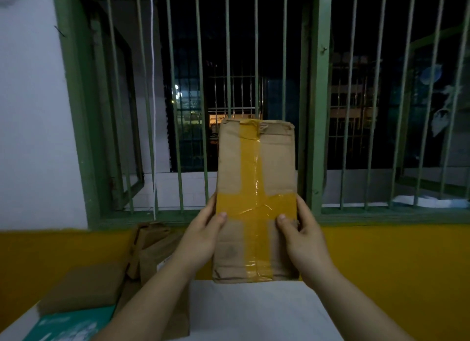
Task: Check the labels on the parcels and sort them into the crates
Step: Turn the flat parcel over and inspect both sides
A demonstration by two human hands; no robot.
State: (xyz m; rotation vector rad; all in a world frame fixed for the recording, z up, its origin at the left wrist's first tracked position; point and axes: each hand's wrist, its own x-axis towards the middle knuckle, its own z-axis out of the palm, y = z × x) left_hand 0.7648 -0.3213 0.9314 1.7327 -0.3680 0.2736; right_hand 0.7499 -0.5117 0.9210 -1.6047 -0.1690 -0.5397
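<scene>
Parcel [255, 200] upright between both hands; left hand [201, 236], right hand [302, 239] thumbs on front.

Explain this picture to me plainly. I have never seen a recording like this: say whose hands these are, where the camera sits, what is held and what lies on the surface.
There is no machine here. A person wears a camera on the head, looking forward and down, so you see their own two arms reaching out. The left hand and right hand grip a brown cardboard parcel by its sides, upright, thumbs on the face. That face shows crossed strips of yellow tape and no label. Below is a white table. At its left lie other cardboard parcels and a teal packet. Behind is a barred window with darkness outside.
</scene>
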